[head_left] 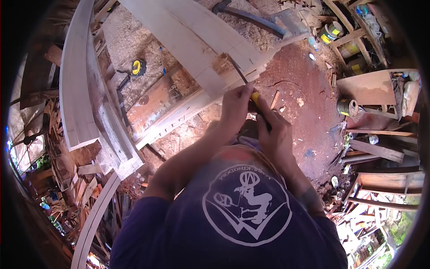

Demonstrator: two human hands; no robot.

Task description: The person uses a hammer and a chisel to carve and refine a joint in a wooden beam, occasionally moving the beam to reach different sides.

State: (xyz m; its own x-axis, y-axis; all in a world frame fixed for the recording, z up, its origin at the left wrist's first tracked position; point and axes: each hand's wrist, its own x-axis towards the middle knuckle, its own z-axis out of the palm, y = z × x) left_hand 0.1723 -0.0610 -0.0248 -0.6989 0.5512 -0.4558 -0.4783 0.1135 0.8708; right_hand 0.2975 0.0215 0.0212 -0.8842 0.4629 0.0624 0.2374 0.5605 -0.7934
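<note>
A chisel (238, 70) with a long dark blade and a yellow and black handle slants across the near edge of the bench. Its tip meets a pale wooden board (188, 31), beside a small curl of wood at a notch. My left hand (236, 107) is closed around the blade close to the handle. Lower and to the right, my right hand (274, 130) wraps the handle. Pencil-like lines cross the board near its cut end.
A hammer (251, 20) lies at the far right of the bench (152, 101). A yellow and black tape measure (138, 67) and a blue pen (162, 60) rest left of the board. Curved planks (77, 94) stand at left. Cans (347, 107) and scrap wood crowd the right.
</note>
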